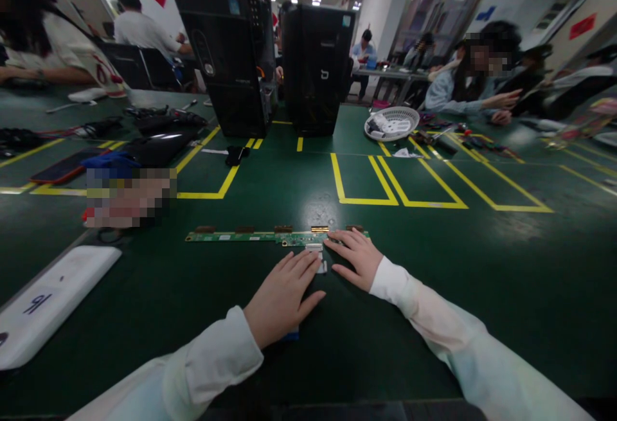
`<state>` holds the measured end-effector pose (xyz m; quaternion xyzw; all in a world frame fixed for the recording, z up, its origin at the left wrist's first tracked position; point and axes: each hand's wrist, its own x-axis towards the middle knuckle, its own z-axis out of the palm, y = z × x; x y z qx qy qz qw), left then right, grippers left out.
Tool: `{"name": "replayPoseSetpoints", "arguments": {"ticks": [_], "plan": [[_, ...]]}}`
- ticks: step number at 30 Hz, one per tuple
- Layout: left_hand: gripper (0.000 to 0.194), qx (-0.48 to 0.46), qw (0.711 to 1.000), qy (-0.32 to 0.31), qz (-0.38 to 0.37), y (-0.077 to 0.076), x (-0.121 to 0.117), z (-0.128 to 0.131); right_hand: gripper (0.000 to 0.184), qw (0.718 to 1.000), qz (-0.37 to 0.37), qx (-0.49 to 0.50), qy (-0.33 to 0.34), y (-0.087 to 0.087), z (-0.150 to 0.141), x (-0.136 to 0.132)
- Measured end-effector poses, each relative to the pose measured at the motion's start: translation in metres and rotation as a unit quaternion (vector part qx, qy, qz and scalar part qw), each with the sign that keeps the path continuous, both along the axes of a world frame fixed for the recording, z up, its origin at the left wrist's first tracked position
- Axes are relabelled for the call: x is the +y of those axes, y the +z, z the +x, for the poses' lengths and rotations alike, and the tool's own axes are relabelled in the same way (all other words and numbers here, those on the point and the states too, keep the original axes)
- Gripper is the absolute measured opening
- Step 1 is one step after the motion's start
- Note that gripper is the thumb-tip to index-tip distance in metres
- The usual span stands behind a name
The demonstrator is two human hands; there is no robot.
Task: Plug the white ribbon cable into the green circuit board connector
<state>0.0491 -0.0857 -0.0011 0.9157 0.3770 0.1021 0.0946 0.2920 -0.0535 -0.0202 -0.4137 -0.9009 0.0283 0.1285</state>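
Note:
A long, narrow green circuit board [236,237] lies across the table in front of me, with several copper-coloured tabs along its far edge. A white connector with a short flat cable [314,248] sits at its near edge. My left hand [284,295] lies with outstretched fingers, the fingertips over the flat cable, partly covering it. Resting on the board's right part, my right hand [357,257] has its fingers spread and its thumb apart, hiding some of the board. Under my left wrist shows a bit of a blue item [292,333], mostly hidden.
Two black computer towers [226,67] [315,74] stand at the back. A white device [53,305] lies at the left, near cables and a blue cloth-like item [110,164]. A white basket [391,123] holds parts at the back right. Yellow tape [369,202] marks the green table. Several people sit around.

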Motion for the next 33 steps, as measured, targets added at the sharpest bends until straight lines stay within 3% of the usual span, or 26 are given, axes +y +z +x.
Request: {"name": "replayPoseSetpoints", "arguments": {"ticks": [10, 26, 33], "plan": [[0.061, 0.005, 1.000, 0.007, -0.003, -0.003, -0.001, 0.003, 0.051, 1.000, 0.000, 0.005, 0.005, 0.001, -0.001, -0.001], [0.061, -0.002, 1.000, -0.019, -0.018, 0.005, 0.007, -0.002, 0.053, 1.000, -0.008, 0.010, 0.003, -0.001, 0.001, 0.000], [0.049, -0.020, 1.000, -0.018, 0.011, 0.004, 0.009, -0.006, 0.053, 1.000, 0.009, 0.020, -0.001, -0.007, 0.000, 0.002]]}}
